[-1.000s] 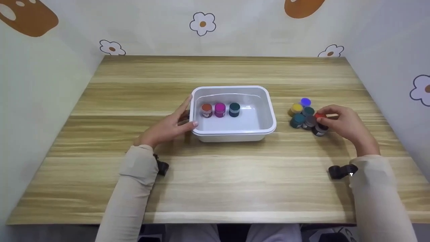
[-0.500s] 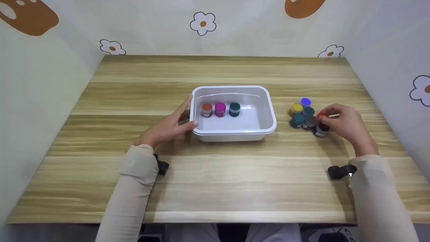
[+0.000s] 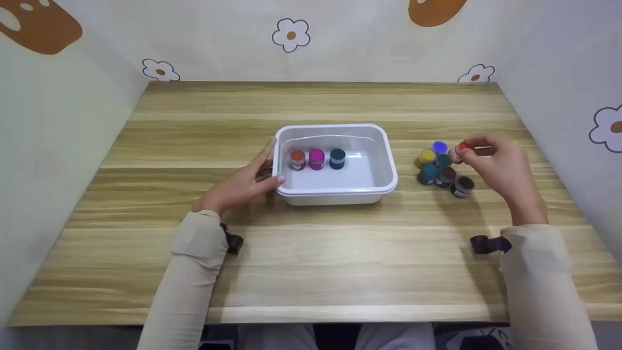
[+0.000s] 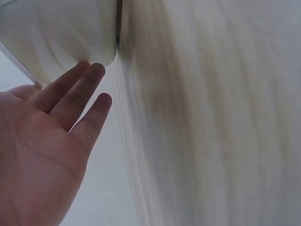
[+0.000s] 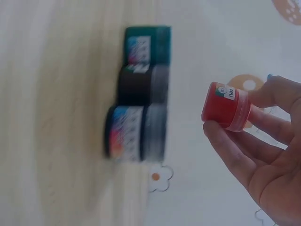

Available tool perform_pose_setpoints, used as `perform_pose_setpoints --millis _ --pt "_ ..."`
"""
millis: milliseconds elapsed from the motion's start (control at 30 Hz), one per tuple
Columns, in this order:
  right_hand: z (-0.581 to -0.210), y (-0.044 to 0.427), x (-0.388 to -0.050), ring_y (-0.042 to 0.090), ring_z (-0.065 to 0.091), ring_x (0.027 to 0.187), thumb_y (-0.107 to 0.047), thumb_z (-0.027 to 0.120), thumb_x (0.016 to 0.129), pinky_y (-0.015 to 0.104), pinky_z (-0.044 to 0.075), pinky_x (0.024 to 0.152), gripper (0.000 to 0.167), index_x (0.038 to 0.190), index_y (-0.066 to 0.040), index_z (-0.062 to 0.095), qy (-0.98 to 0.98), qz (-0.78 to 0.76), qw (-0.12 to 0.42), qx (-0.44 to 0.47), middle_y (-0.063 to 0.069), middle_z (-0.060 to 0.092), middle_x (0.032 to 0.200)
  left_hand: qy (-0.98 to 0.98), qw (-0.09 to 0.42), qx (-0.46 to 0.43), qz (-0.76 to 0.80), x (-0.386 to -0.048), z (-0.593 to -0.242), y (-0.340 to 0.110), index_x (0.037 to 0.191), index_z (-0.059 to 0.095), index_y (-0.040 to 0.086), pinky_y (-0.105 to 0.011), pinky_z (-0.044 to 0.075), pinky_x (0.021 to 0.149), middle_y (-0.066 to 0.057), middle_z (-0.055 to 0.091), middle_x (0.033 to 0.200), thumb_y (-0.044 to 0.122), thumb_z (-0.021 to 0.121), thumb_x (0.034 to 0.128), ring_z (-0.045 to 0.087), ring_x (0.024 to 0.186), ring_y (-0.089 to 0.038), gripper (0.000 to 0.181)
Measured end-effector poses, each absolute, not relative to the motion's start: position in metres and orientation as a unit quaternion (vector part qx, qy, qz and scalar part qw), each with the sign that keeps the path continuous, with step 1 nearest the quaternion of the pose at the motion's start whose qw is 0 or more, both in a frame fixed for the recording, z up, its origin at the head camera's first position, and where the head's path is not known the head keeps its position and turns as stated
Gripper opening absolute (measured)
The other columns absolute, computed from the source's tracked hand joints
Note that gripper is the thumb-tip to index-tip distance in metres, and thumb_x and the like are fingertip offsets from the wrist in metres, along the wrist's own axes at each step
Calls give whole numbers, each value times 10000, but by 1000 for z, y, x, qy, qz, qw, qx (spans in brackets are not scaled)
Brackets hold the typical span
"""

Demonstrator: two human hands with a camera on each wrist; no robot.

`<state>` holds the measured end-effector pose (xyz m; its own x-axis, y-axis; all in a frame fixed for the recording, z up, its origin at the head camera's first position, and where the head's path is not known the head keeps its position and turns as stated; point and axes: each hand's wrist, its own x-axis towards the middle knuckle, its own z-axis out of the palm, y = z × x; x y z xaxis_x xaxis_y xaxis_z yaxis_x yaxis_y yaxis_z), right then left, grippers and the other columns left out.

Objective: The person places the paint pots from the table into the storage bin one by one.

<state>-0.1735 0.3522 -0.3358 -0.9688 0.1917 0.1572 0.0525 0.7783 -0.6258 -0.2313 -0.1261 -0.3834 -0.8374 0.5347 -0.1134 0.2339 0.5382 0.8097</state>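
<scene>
My right hand [image 3: 505, 167] pinches a small red paint jar [image 5: 225, 106] between thumb and fingers, lifted and tilted above the table. Just left of it stands a cluster of jars: a violet-lidded jar [image 3: 440, 147], a yellow jar [image 3: 426, 158], teal-green jars [image 3: 428, 174], a brown-lidded jar [image 3: 445, 177] and a black jar [image 3: 462, 186]. My left hand [image 3: 243, 184] touches the left side of a white plastic tub [image 3: 335, 191], thumb at its rim, the other fingers nearly straight against the outer wall [image 4: 61, 37]. Inside the tub stand an orange-lidded jar [image 3: 297, 159], a magenta jar [image 3: 316, 159] and a dark green jar [image 3: 337, 158].
Both hands work over a wood-grain table [image 3: 340, 262]. Pale flower-printed wall coverings [image 3: 218, 43] enclose its back and sides. The jar cluster stands a short gap to the right of the tub.
My right hand has lifted the red jar up and away from the cluster, leaving the black jar in full view. The left hand and the tub have stayed in place.
</scene>
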Motion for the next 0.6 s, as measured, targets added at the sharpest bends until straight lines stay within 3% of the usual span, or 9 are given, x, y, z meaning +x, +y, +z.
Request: perform_pose_setpoints --millis 167,300,500,600 --pt "-318 319 -178 127 648 977 -349 682 927 108 457 664 352 1138 -68 707 -928 346 137 -19 131 708 1116 861 178 221 423 -231 -383 -126 1586 -13 400 -497 221 1195 -86 196 1643 507 599 948 252 1484 -261 890" --pt "-308 285 -190 206 665 1017 -314 691 929 154 489 718 315 1122 -65 697 -924 364 117 25 111 717 1086 863 179 215 422 -230 -381 -128 1583 -17 411 -497 227 1193 -81 200 1643 507 600 946 256 1483 -257 891" --pt "-310 240 -214 294 660 1047 -164 668 934 411 561 879 226 1103 -14 672 -921 372 65 95 132 694 1088 869 182 205 412 -229 -379 -126 1576 -27 430 -529 219 1188 -61 139 1659 520 589 946 223 1493 -275 885" --pt "-317 224 -225 306 661 1037 -85 660 916 458 545 910 203 1092 17 672 -919 374 36 117 158 689 1075 866 185 206 416 -228 -378 -125 1580 -27 418 -531 217 1188 -71 140 1658 504 592 949 220 1493 -288 888"
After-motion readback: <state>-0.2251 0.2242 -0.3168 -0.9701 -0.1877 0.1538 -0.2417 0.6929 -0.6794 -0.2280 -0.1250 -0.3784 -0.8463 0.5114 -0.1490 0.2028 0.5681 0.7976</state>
